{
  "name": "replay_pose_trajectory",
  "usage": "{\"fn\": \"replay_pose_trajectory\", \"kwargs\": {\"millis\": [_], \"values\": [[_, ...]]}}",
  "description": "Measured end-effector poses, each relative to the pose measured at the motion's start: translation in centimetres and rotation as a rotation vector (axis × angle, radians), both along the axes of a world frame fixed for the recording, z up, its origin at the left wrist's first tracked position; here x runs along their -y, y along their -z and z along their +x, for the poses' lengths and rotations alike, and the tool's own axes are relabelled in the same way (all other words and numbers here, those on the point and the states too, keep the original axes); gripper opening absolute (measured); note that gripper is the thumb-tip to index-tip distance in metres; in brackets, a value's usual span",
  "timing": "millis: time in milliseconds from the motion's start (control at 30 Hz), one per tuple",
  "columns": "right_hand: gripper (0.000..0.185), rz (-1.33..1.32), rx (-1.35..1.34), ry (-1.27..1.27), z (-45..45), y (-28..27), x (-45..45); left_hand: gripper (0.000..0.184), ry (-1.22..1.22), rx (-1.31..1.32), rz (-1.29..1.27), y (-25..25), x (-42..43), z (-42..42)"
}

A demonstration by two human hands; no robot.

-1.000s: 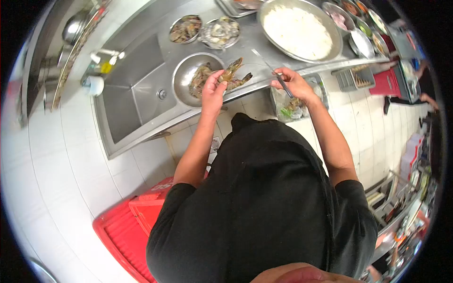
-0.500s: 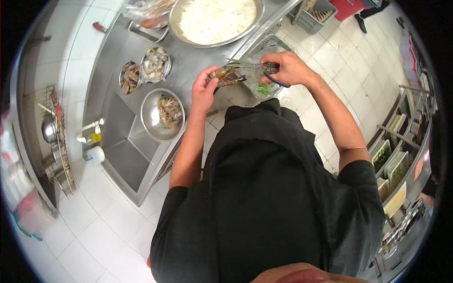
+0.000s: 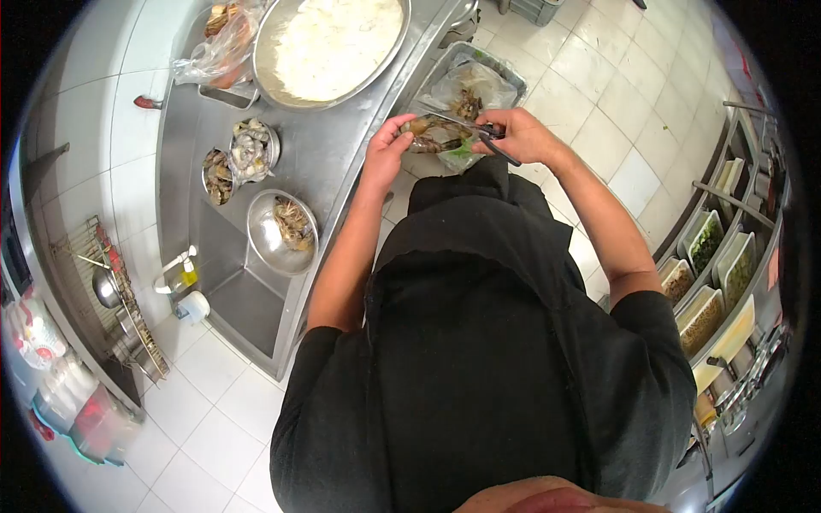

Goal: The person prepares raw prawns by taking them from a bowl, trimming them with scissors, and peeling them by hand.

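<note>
Between thumb and fingers, my left hand [image 3: 391, 147] grips a brownish shrimp [image 3: 434, 137] in front of my apron. My right hand [image 3: 520, 138] is closed around the black handles of a pair of scissors [image 3: 498, 144]; their blades point left and lie along the shrimp. Whether the blades are cutting I cannot tell. Below and beyond my hands stands a bin [image 3: 510, 75] lined with clear plastic, with shell scraps and green bits in it. To the left, a steel bowl [image 3: 263, 254] by the sink holds more shrimp [image 3: 293, 224].
On the steel counter [image 3: 329, 141] are a large basin [image 3: 402, 43] of white food, a bowl [image 3: 274, 147] of greyish pieces, a smaller bowl of dark pieces [image 3: 217, 177] and a plastic bag [image 3: 224, 58]. A sink [image 3: 244, 295] lies left. Food containers [image 3: 703, 242] line the right side.
The view has shifted, so the counter sits further left and more of the bin shows. The scissors blades have moved lower, along the shrimp. Both hands keep their hold.
</note>
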State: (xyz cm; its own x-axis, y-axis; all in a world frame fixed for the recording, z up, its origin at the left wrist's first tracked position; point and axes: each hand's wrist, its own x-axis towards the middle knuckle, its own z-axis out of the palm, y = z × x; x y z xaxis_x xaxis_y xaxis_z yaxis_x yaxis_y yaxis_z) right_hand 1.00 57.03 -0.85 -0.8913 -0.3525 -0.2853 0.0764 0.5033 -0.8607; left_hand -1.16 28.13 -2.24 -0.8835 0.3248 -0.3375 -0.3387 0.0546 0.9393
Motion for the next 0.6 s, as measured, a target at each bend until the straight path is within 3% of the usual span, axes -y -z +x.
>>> {"fn": "replay_pose_trajectory", "kwargs": {"millis": [367,600], "values": [[0.047,0.006,0.191,0.087,1.4,3.9,-3.2,0.033,-0.006,0.219,0.047,5.6,-4.4,-0.4],[0.035,-0.114,0.386,0.105,2.4,7.4,-4.0,0.031,0.064,0.383,-0.012,8.0,-5.4,-0.3]]}}
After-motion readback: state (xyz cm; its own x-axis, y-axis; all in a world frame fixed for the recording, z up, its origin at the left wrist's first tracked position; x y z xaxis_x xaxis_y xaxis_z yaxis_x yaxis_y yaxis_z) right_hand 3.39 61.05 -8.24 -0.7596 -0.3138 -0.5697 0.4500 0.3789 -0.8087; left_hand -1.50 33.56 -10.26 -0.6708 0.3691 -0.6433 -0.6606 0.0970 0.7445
